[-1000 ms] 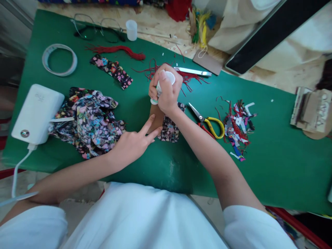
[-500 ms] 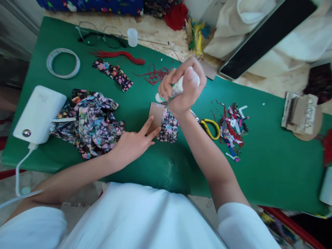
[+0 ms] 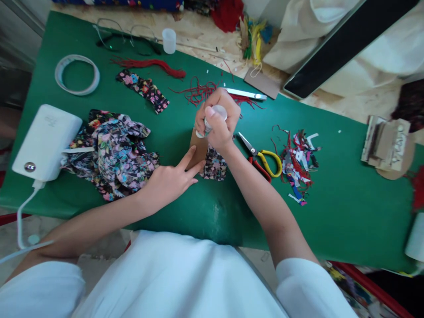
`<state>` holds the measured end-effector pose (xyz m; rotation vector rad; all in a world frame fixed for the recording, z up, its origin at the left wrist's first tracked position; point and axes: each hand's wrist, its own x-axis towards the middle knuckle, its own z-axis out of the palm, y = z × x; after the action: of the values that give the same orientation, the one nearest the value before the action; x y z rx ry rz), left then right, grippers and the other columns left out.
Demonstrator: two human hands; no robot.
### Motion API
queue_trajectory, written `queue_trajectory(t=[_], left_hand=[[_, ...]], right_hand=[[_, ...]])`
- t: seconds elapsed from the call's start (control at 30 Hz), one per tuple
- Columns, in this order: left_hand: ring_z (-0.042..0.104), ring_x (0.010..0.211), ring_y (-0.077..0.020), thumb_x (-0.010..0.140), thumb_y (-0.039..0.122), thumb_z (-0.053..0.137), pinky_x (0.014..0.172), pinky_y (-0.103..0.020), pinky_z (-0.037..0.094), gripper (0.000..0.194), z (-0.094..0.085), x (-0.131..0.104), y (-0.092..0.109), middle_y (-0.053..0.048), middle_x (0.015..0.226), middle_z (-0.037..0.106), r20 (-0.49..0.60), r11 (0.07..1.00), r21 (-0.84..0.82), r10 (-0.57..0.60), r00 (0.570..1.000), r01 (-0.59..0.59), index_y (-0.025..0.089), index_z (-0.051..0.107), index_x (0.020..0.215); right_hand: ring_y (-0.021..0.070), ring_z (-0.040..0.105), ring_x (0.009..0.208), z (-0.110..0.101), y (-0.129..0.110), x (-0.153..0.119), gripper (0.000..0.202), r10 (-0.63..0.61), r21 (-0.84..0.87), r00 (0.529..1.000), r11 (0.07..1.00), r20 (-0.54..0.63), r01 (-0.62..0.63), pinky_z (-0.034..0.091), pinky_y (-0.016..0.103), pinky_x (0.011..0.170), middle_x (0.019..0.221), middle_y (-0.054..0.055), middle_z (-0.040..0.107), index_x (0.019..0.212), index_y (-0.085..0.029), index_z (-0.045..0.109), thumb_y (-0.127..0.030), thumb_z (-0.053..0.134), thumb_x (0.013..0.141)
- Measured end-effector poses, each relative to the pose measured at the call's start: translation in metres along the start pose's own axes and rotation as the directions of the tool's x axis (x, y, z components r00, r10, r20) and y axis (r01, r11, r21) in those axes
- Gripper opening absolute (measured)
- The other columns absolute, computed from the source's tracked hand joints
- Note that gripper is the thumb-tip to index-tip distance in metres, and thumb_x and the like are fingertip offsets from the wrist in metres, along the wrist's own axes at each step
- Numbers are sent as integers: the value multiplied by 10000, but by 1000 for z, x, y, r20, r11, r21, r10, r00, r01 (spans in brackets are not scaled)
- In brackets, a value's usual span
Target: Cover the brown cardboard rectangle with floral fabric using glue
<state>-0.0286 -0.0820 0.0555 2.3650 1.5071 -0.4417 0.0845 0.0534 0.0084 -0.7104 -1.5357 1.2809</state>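
My right hand (image 3: pixel 218 119) is wrapped round a white glue stick (image 3: pixel 219 114), whose lower end meets the top of a brown cardboard piece (image 3: pixel 198 150). Fingers stretched and spread, my left hand (image 3: pixel 177 176) presses that cardboard down on the green table. Floral cloth (image 3: pixel 213 167) shows at the cardboard's right side, partly hidden by my right forearm. Beside this forearm lie scissors (image 3: pixel 269 164) with yellow and red handles. Left of my left hand sits a crumpled heap of floral fabric (image 3: pixel 121 154).
A white power bank (image 3: pixel 48 143) with a cable and a tape roll (image 3: pixel 77 75) are on the left. Farther back lie a floral strip (image 3: pixel 143 90), red threads (image 3: pixel 198 92), a snap-off cutter (image 3: pixel 247 94) and glasses (image 3: pixel 126 39). Scraps (image 3: pixel 300 163) lie to the right.
My right hand has moved left and down with the glue stick, over the cardboard. The cutter and more of the scissors now show. My left hand stays in place.
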Motion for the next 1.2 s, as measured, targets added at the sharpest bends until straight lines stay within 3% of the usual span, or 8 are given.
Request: queue_trajectory(t=[0.17,0.37,0.53,0.97,1.13,1.2], left_hand=[[716,689,-230,1021,438,301,532,-377,567,519,1,0,0,-75,1665,169,-1,1000,-17,-8,1000,8,394,310,1539],[709,648,-225,1019,430,323,481,-376,553,516,2,-2,1,-91,1646,236,-45,1000,23,-6,999,7,382,333,1533],[693,604,-210,1020,446,312,441,-363,542,504,4,-2,1,-74,1630,286,-103,999,37,-3,995,7,371,381,1513],[701,620,-210,1013,446,346,455,-344,539,501,7,-2,0,-79,1640,260,-123,1000,14,6,992,-5,367,392,1506],[705,625,-221,1005,461,360,468,-353,533,515,8,-3,0,-66,1653,220,-109,1000,15,6,994,-4,373,376,1513],[711,647,-234,992,467,387,485,-361,536,573,7,-2,-2,-82,1655,205,-97,1000,12,6,995,-5,316,336,1543]], right_hand=[[107,348,399,6,9,2,606,60,-12,998,998,-10,-60,371,292,428,458,-63,340,699,-277,361,-876,443,743],[102,320,375,4,4,2,496,44,135,999,990,8,-45,293,286,404,431,-68,364,672,-270,378,-717,569,770],[85,304,366,-9,-2,1,504,47,120,999,992,5,-47,274,271,394,417,-71,364,661,-273,385,-729,576,760],[81,321,350,-16,-3,-9,463,-19,121,999,992,-47,25,392,260,414,439,-77,383,699,-256,411,-668,573,834],[88,308,353,-13,-3,-13,355,-74,167,996,983,-45,80,313,247,386,446,-75,408,700,-257,444,-542,587,857],[81,305,341,-11,-3,-16,327,-102,196,994,975,-40,108,267,242,373,448,-83,405,706,-251,444,-496,589,868]])
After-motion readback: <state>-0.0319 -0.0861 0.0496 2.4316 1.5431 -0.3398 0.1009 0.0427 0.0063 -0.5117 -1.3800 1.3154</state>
